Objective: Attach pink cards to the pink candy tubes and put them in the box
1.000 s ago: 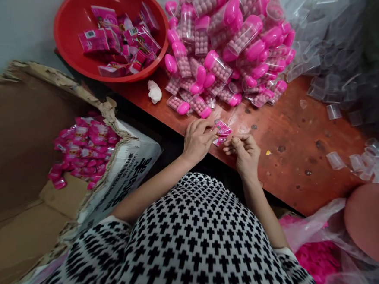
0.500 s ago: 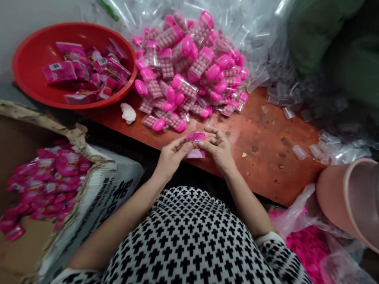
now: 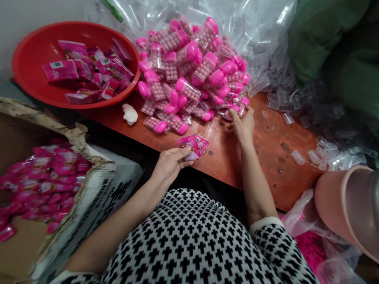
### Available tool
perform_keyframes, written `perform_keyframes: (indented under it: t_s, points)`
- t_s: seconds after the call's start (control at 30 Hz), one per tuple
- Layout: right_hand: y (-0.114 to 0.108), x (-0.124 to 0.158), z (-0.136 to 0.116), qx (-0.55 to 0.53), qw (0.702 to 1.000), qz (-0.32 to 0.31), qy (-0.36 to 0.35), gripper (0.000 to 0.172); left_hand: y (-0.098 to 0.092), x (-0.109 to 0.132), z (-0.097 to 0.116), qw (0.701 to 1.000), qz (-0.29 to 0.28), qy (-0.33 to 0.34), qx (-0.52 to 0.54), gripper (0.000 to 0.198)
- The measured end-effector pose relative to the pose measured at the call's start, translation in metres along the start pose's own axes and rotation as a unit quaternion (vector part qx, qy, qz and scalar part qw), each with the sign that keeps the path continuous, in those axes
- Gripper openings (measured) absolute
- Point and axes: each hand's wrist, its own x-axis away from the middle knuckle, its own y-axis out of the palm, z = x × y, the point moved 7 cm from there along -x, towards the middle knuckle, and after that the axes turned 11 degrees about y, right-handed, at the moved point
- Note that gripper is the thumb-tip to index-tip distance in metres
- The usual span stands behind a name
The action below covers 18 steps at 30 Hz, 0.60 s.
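With our left hand (image 3: 171, 164) we held a pink printed wrapper (image 3: 194, 146), its lower end pinched narrowly between thumb and fingers; it fanned out at the top, and we could not tell whether it was one piece or two. It was above the near edge of the red-brown table (image 3: 257, 151), in front of the heap of pink-capped tubes (image 3: 194, 69) filled with small pink balls. We had our right hand (image 3: 243, 122) at the near right edge of that heap, fingers against the outermost tubes, but we could not tell whether they had closed on one. To our left stood a red bowl (image 3: 28, 79) with pink packets (image 3: 99, 66) in it, and a white lump (image 3: 130, 114) lay just beside it. Nearer us on that side, an open carton (image 3: 102, 188) contained more filled packets (image 3: 47, 179). To our right were loose clear cups (image 3: 327, 149) and a pink bucket (image 3: 335, 191).
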Motion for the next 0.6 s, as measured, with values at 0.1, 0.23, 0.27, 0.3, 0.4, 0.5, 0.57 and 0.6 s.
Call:
perform_keyframes:
  t_s: [0.1,0.23,0.27,0.3,0.4,0.5,0.57,0.6]
  points:
    - [0.013,-0.013,0.008,-0.06,0.997,-0.04,-0.008,0.065,-0.002,0.0,0.003,0.999,0.031,-0.006,0.026,0.016]
    - [0.004,0.016,0.015,-0.174,0.984,-0.035,-0.005,0.051,-0.005,-0.002,0.004,0.995,0.062,-0.014,0.073,0.015]
    - [0.001,0.031,0.014,-0.2,0.979,-0.042,-0.002,0.045,-0.006,-0.002,0.004,0.994,0.064,-0.015,0.091,0.014]
    - [-0.001,0.049,0.013,-0.223,0.973,-0.059,0.0,0.04,-0.005,-0.003,0.004,0.991,0.067,-0.015,0.113,0.013]
    - [0.003,0.11,0.003,-0.265,0.951,-0.158,0.019,0.03,-0.004,-0.006,0.002,0.981,0.073,-0.011,0.179,0.012]
    - [0.018,0.168,-0.003,-0.275,0.921,-0.268,0.064,0.032,-0.001,-0.006,0.0,0.972,0.074,-0.008,0.223,0.01]
    - [0.031,0.194,-0.004,-0.268,0.903,-0.321,0.097,0.035,0.001,-0.005,-0.001,0.968,0.073,-0.006,0.24,0.011]
    - [0.036,0.201,-0.004,-0.263,0.9,-0.332,0.105,0.036,0.002,-0.004,-0.001,0.967,0.073,-0.005,0.246,0.012]
